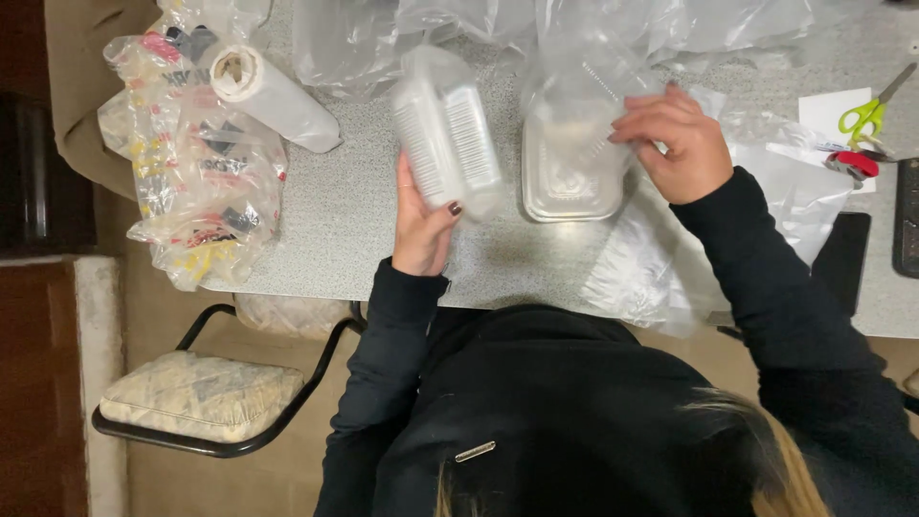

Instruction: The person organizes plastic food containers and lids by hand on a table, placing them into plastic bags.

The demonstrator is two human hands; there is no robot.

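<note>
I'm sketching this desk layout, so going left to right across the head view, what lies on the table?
Printed plastic bag → white roll → clear packet in the left hand → clear tub under the right hand → green-handled scissors.

The left hand's fingers (410, 182) vanish behind the clear plastic container (448, 134).
</note>
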